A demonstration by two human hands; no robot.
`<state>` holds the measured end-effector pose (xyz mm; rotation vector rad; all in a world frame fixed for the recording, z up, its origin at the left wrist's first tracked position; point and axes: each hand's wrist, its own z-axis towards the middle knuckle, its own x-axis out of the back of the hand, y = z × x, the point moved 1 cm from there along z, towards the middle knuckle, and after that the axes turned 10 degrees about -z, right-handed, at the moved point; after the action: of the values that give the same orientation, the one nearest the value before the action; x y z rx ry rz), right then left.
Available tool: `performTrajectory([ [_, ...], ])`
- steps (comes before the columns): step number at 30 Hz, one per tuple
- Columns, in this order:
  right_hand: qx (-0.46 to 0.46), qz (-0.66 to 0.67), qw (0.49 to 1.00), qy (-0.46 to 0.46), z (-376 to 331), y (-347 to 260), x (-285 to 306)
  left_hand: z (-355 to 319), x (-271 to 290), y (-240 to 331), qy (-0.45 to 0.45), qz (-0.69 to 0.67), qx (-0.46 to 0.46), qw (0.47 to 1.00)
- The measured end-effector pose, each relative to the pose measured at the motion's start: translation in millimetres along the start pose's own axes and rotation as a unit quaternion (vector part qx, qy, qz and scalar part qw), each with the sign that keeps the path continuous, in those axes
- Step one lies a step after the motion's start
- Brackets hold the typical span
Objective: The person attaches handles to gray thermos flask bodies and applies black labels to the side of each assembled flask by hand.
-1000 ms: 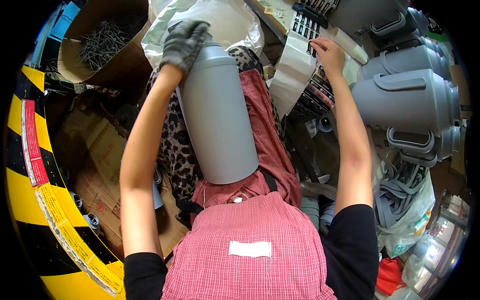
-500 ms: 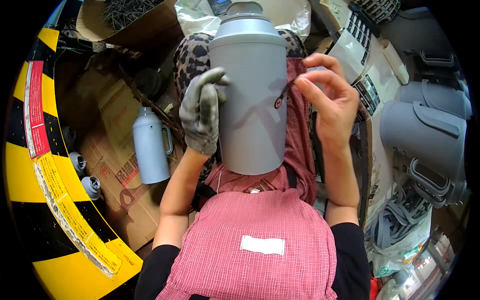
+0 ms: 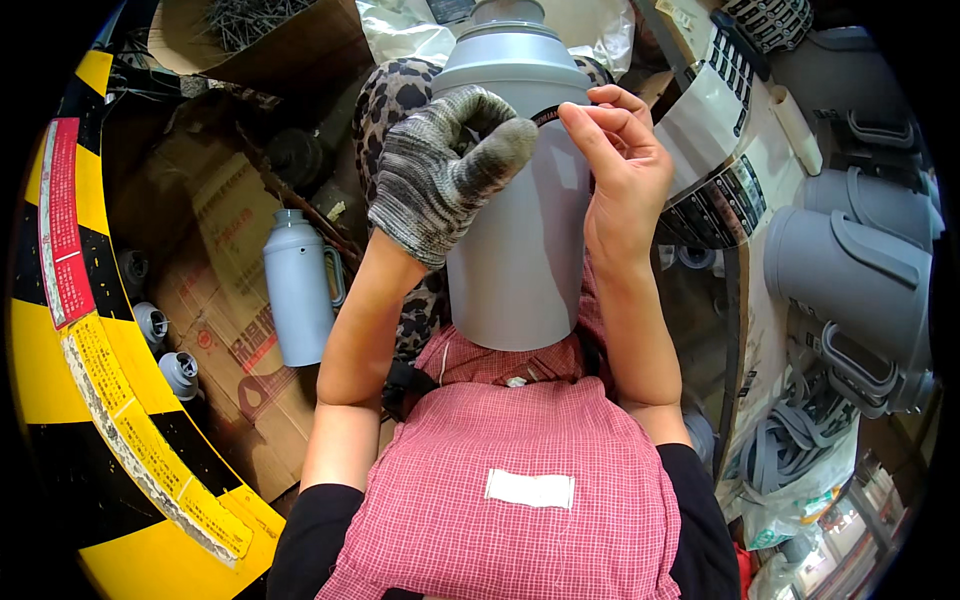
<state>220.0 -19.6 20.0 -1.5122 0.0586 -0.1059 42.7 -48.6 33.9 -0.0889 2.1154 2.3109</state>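
A large grey vacuum flask body (image 3: 515,270) stands between my knees, its narrower neck at the far end. My bare right hand (image 3: 625,165) is closed at the flask's upper right side. Its thumb and finger pinch a small dark label strip (image 3: 547,115) with pale lettering, held over the flask's surface. My left hand (image 3: 450,165), in a grey striped knit glove, is in front of the flask's upper left. Its fingers are curled, tips close to the strip's left end. Whether they grip anything is hidden.
A smaller blue-grey flask with a handle (image 3: 300,290) lies on cardboard (image 3: 215,290) at left, beside a yellow-black striped edge (image 3: 60,370). On the right are a label sheet (image 3: 735,195), grey flask bodies (image 3: 850,265) and loose grey handles (image 3: 790,445). A box of nails (image 3: 180,40) is far left.
My left hand has moved from the flask's left side across its upper front. My right hand has moved up and inward, carrying the dark label strip higher.
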Motion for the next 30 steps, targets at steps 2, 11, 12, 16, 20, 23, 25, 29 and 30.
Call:
performTrajectory([
  [2, -0.002, -0.009, 1.000, 0.002, 0, 1, -1, 4, -1, -1, 0.012, 0.076, 0.013, 0.997],
  [11, -0.001, -0.018, 1.000, 0.002, 3, 9, -7, 21, 6, -15, 0.049, 0.240, -0.042, 0.969],
  [12, -0.007, -0.013, 1.000, 0.002, 3, 10, -7, 22, 6, -17, 0.043, 0.287, -0.063, 0.955],
  [16, 0.013, -0.032, 0.999, 0.005, 2, 13, -7, 23, 5, -18, 0.053, 0.323, -0.070, 0.942],
  [20, 0.026, -0.073, 0.997, 0.015, 3, 14, -7, 21, 4, -13, 0.051, 0.323, -0.053, 0.944],
  [23, 0.017, -0.082, 0.996, 0.017, 4, 15, -8, 21, 4, -11, 0.045, 0.331, -0.047, 0.941],
  [25, 0.013, -0.094, 0.995, 0.018, 5, 15, -9, 21, 3, -15, 0.045, 0.352, -0.053, 0.933],
  [29, 0.022, -0.142, 0.990, 0.011, 8, 18, -5, 23, 5, -26, 0.048, 0.387, -0.050, 0.920],
  [30, 0.011, -0.149, 0.989, -0.004, 9, 19, -3, 23, 8, -27, 0.044, 0.372, -0.080, 0.924],
])
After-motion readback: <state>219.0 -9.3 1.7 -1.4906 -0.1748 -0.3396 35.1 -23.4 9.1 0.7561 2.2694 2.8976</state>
